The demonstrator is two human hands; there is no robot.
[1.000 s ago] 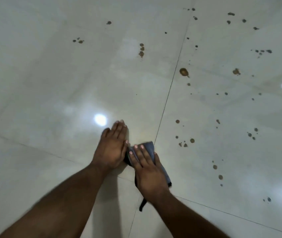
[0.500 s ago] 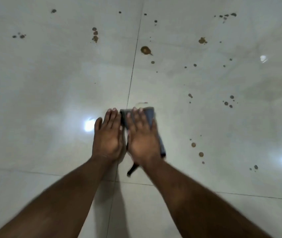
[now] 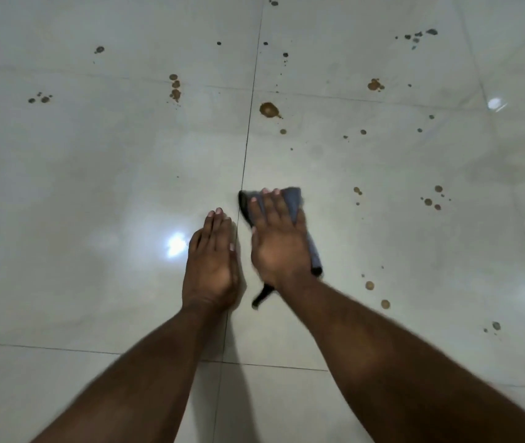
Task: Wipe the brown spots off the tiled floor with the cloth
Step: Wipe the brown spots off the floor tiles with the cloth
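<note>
A dark grey-blue cloth lies flat on the glossy pale tiled floor, just right of a grout line. My right hand presses down on the cloth with fingers flat, covering most of it. My left hand rests flat on the bare tile to the left of the grout line, fingers together, holding nothing. Brown spots dot the floor: a large one ahead of the cloth, a streak to the upper left, and small ones to the right.
More spots lie at the far right, upper right, top right and far left. Grout lines cross the floor. Bright light reflections shine on the tiles.
My right hand has pushed the cloth forward and to the right, away from my left hand, and the spots that lay just right of the cloth a second ago no longer show. The camera view shifted.
</note>
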